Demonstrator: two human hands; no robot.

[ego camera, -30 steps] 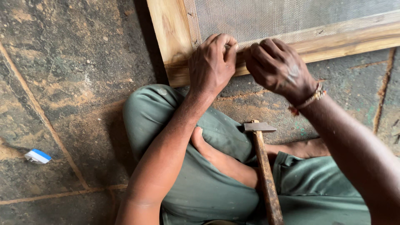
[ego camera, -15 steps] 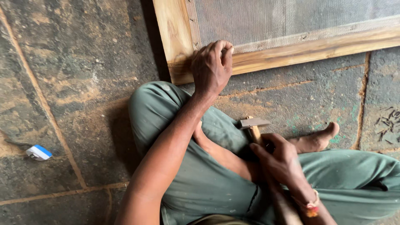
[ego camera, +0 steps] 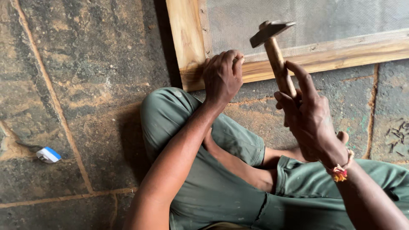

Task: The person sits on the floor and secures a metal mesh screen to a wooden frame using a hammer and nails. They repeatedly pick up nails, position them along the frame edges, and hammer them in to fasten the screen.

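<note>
My left hand point(ego camera: 222, 77) rests on the near rail of a wooden frame point(ego camera: 185, 42) that lies on the floor, its fingers pinched together at the edge of the grey wire mesh point(ego camera: 298, 19); what they pinch is too small to make out. My right hand point(ego camera: 307, 115) grips the wooden handle of a hammer point(ego camera: 275, 51), index finger stretched along it. The hammer's steel head is raised above the mesh, just right of my left hand. I sit cross-legged in green trousers point(ego camera: 213, 187).
The floor is rough stone slabs point(ego camera: 85, 85) with pale joints. A small white and blue object point(ego camera: 48, 155) with a cord lies at the left. Several small dark nails point(ego camera: 398, 134) are scattered at the right edge.
My right hand left the frame, picked the hammer up from my lap, and now holds it raised over the frame. My left hand has stayed on the frame's corner.
</note>
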